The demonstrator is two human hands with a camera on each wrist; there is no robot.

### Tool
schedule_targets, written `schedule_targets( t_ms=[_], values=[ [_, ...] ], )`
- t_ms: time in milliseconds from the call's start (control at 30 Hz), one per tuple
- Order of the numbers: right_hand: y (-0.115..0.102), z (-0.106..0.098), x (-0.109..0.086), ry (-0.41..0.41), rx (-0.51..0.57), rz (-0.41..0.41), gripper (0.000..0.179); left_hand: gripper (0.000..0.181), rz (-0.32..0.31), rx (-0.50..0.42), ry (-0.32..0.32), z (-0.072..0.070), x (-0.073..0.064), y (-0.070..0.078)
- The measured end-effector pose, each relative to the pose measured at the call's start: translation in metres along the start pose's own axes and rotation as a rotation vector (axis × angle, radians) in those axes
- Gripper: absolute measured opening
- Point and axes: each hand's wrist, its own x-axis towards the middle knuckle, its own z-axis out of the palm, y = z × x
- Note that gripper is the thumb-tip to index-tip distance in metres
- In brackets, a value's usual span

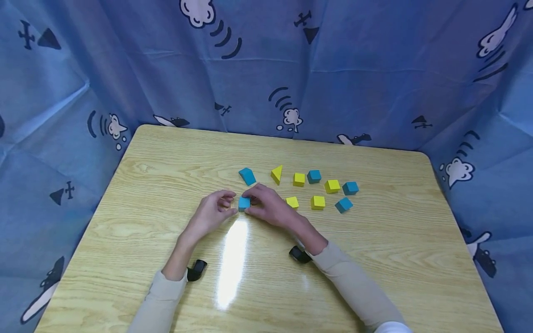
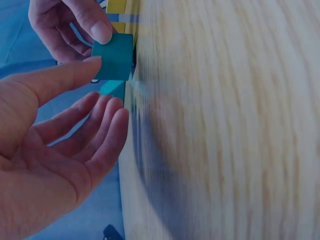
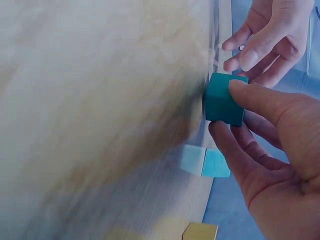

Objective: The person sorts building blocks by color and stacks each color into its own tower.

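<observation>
A blue cube (image 1: pixel 244 204) sits at the middle of the wooden table. My right hand (image 1: pixel 271 206) pinches it between thumb and fingers, the thumb lying against one face in the right wrist view. On the cube's other side, my left hand (image 1: pixel 211 213) hovers with loosely bent fingers and holds nothing. Its thumb tip comes very close to the cube (image 2: pixel 114 57) in the left wrist view; whether it touches, I cannot tell. Just beyond lie a blue slanted block (image 1: pixel 247 176) and a yellow triangular block (image 1: pixel 276 174). Partly behind my right hand is a yellow cube (image 1: pixel 292 202).
To the right stand more yellow cubes (image 1: pixel 318 202) and blue cubes (image 1: pixel 344 205), in two loose rows. A patterned blue curtain (image 1: pixel 258 69) hangs behind and beside the table (image 1: pixel 166 157). Black wrist mounts (image 1: pixel 300 254) sit under both forearms.
</observation>
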Motion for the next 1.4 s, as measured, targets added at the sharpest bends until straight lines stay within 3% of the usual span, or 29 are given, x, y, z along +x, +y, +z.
schedule_targets(
  t_ms=[433,767,1033,1400],
  values=[
    [-0.008,0.014,0.006,-0.045,0.06,-0.021,0.034,0.04,0.005,0.072,-0.038,-0.005,-0.009,-0.006],
    [-0.009,0.022,0.007,-0.054,0.07,-0.033,0.035,0.037,0.022,0.064,-0.065,-0.007,-0.011,-0.013],
    [-0.008,0.019,0.002,-0.034,0.04,-0.059,0.038,0.032,0.044,0.074,-0.074,-0.007,-0.011,-0.014],
    [0.0,0.006,-0.003,0.022,0.025,-0.024,0.034,0.036,0.054,0.085,-0.08,-0.009,-0.01,-0.013]
  ],
)
